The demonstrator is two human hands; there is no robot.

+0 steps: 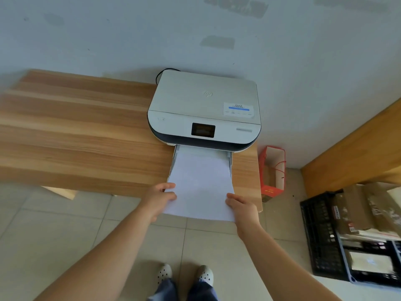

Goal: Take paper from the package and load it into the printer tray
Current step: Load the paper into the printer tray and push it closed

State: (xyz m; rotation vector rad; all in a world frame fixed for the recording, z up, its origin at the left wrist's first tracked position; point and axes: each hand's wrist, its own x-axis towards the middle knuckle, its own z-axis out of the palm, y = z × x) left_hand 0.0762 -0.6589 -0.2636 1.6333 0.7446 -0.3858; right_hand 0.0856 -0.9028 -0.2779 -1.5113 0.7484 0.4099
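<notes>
Both hands are pinching a stack of white paper (200, 187): left hand (161, 197) gripping its left edge, right hand (240, 206) its right edge. Beyond the fingers, the sheets are lying partway inside the printer tray (229, 158) of a white HP printer (205, 109) on a wooden table (76, 131).

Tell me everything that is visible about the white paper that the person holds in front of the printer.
The paper is a plain white stack, blank on top, lying nearly flat. Its far end rests inside the pulled-out tray under the printer; its near end juts past the table edge over the tiled floor. The left hand pinches its left edge and the right hand its right edge, thumbs on top. It is not yet fully pushed in.
</notes>
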